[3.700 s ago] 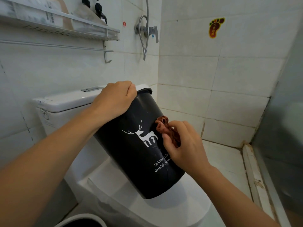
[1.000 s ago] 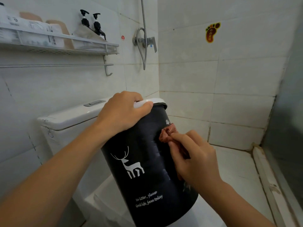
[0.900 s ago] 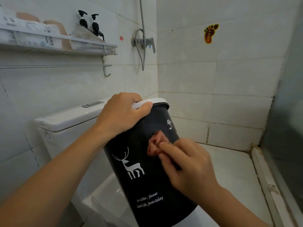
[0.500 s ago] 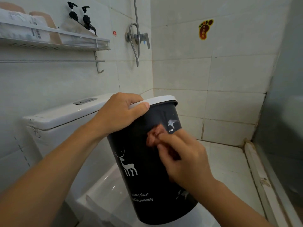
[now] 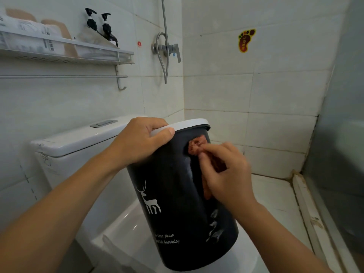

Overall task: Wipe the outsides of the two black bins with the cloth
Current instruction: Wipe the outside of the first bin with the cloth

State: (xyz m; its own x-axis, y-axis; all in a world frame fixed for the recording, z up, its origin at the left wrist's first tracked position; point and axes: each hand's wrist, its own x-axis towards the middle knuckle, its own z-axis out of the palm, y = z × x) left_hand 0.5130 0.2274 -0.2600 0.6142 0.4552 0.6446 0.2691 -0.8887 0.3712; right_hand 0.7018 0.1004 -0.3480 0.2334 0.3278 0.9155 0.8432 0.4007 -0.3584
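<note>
The left hand [image 5: 140, 141] grips the white rim [image 5: 189, 124] of the black bin [image 5: 177, 194], with the fingers curled over the top edge and the thumb pressed along the outside just under the rim. The bin stands tilted on the closed toilet lid [image 5: 126, 233], its base below and between the two forearms, its mouth leaning away toward the tiled corner. A white deer print [image 5: 149, 200] and a line of white lettering [image 5: 167, 239] face the person, below the left hand.

The right hand [image 5: 226, 174] pinches a bunched reddish-brown cloth [image 5: 197, 147] and holds it against the bin's upper side, just beneath the rim and right of the left thumb. Part of the cloth hangs down under the palm; its edges are blurred. The two hands are near each other but apart, with bare black wall between them.

Behind the left hand sits the toilet cistern [image 5: 78, 138]. Above it, a wall shelf [image 5: 78, 50] carries two dark pump bottles [image 5: 102, 26]. Beyond the hands, a shower valve [image 5: 167, 48] is fixed to the wall, and a foot-shaped sticker [image 5: 245, 40] sits on the tiles above the right hand.
</note>
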